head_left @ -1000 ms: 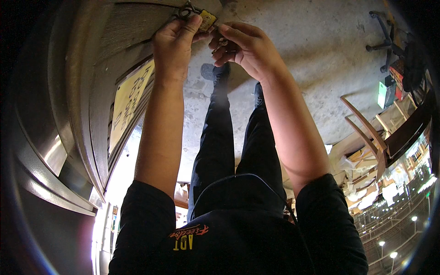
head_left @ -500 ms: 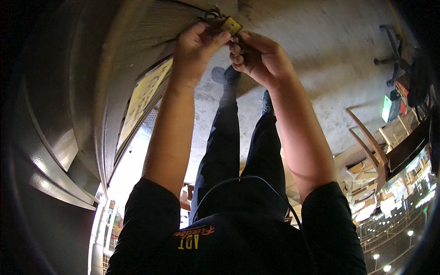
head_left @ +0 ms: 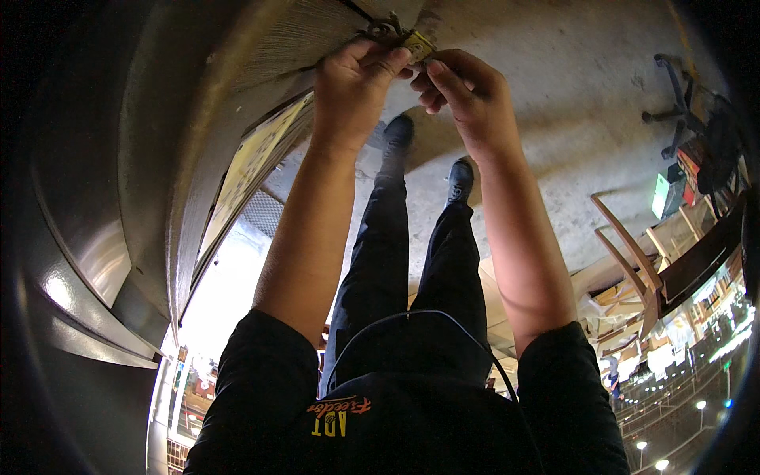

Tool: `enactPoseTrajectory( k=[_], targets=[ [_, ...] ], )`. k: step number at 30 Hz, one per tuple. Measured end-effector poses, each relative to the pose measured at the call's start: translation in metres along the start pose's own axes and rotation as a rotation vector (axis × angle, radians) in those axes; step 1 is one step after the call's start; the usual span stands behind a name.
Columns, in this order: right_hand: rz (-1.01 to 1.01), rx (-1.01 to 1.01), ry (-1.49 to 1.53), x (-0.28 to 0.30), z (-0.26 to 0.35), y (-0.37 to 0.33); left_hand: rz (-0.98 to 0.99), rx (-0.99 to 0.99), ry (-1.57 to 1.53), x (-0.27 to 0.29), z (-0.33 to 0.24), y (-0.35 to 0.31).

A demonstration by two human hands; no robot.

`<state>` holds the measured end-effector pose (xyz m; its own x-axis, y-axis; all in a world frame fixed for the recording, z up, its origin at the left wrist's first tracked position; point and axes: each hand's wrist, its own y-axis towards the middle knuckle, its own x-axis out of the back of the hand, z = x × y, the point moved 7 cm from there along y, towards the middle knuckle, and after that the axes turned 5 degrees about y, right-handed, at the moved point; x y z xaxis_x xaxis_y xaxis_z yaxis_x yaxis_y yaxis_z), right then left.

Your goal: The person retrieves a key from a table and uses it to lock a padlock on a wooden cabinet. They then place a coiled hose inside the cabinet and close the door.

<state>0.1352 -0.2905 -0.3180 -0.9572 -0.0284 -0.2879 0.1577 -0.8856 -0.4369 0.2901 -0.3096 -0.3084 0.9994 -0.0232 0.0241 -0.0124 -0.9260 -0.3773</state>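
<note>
At the top middle, a small, boxy yellow padlock (head_left: 419, 45) is beside dark curled metal loops (head_left: 383, 29) at the edge of a grey panel. My left hand (head_left: 351, 99) is closed on the padlock, its thumb lying along the near side. From the right, my right hand (head_left: 479, 99) pinches with thumb and forefinger at the padlock's lower right edge. What sits between those fingertips, if anything, is too small to make out. The other right fingers are curled beneath.
A tall grey ridged panel (head_left: 229, 87) rises close on my left, with a yellow printed sign (head_left: 252, 166) on it. Concrete floor (head_left: 554, 119) spreads under my feet. To the right are a black chair base (head_left: 677, 107), a green-fronted box (head_left: 665, 194) and a wooden frame (head_left: 633, 253).
Both hands and the padlock have shifted slightly to the right in view. My right hand's thumb and forefinger have come up to the padlock's lower edge, and its wrist has turned.
</note>
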Motion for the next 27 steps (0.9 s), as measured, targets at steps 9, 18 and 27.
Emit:
enactPoseTrajectory(
  k=[9, 18, 27],
  targets=[
    [0.032, -0.012, -0.288, -0.003, 0.004, -0.004, -0.011, 0.024, -0.059, 0.003, 0.003, -0.002],
    [0.045, 0.01, -0.111, -0.011, -0.001, 0.009, -0.107, -0.003, -0.005, 0.008, 0.0, -0.007],
    [0.088, -0.006, 0.059, -0.025, 0.003, 0.023, -0.203, 0.003, -0.244, 0.01, -0.001, -0.005]
  ],
)
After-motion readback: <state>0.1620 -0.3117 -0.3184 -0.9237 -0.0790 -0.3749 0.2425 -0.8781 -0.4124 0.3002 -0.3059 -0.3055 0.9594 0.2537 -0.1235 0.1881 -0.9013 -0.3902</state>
